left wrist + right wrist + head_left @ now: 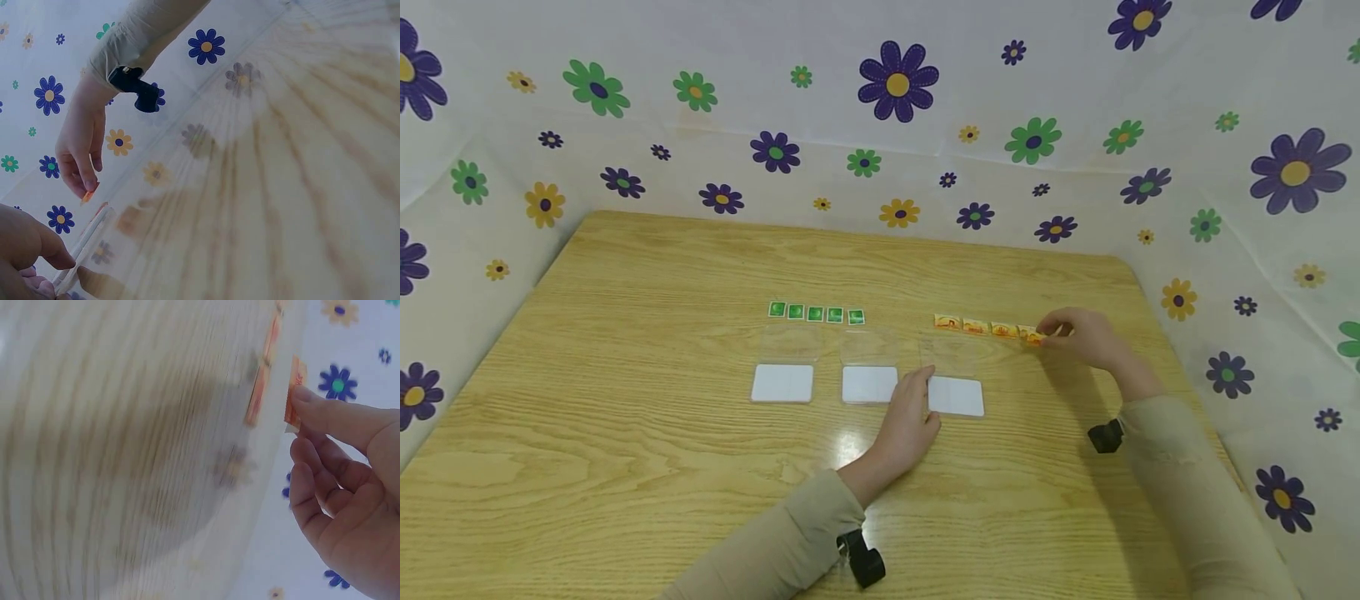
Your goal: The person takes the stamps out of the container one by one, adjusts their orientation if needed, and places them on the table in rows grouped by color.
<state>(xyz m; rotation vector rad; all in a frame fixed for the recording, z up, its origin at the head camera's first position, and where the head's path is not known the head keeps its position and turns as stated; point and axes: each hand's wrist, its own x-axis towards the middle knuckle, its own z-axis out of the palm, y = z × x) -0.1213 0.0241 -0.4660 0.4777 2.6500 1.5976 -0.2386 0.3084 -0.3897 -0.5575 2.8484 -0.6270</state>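
Observation:
My right hand (1086, 337) pinches a small orange stamp-like paper piece (294, 394) between thumb and fingers, at the right end of a row. In the right wrist view it is raised off the table, apart from the other orange pieces (257, 394). My left hand (906, 425) holds the left end of the rightmost white card (957, 396), the index finger at its far corner and the thumb at the near one. Two more white cards, the middle one (868, 384) and the left one (782, 383), lie flat to its left.
A row of several small green picture pieces (816, 314) lies beyond the left cards. Clear plastic panels (790, 342) sit along the cards' far sides. Flower-printed cloth (820, 108) borders the wooden table (625, 467) behind and on both sides.

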